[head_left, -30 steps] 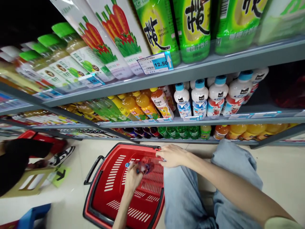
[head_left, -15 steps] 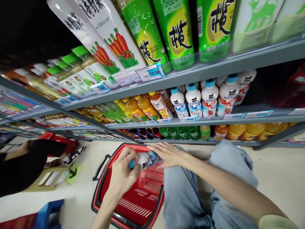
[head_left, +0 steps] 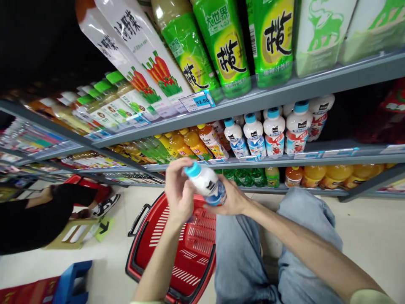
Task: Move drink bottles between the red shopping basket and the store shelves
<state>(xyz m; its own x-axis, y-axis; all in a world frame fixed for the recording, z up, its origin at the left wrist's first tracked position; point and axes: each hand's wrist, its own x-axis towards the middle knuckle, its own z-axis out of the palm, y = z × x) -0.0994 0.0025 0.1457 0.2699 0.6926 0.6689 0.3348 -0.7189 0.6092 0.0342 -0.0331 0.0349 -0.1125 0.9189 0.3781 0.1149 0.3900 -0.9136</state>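
Observation:
A white milk drink bottle point(head_left: 205, 182) with a light blue cap and a blue-and-white label is held tilted above the red shopping basket, its cap pointing up and left. My right hand point(head_left: 233, 197) grips the labelled lower part from the right. At the cap end, my left hand point(head_left: 179, 192) has its fingers curled around the bottle, partly hidden behind it. Below them the red shopping basket point(head_left: 148, 249) stands on the floor, its slotted inside wall showing. Similar bottles point(head_left: 253, 134) with blue caps line the middle shelf.
Above are large green juice bottles point(head_left: 228, 55) and white cartons point(head_left: 142, 46) on a shelf point(head_left: 272, 93). Orange drinks point(head_left: 340, 175) stand on the bottom shelf. At left, a person in black point(head_left: 38, 219) is near a beige stool point(head_left: 71, 232). A blue stand point(head_left: 76, 280) is at lower left.
Both hands have raised the bottle out of the basket area, up and to the right. More of its label and the whole cap now show. The view has shifted slightly.

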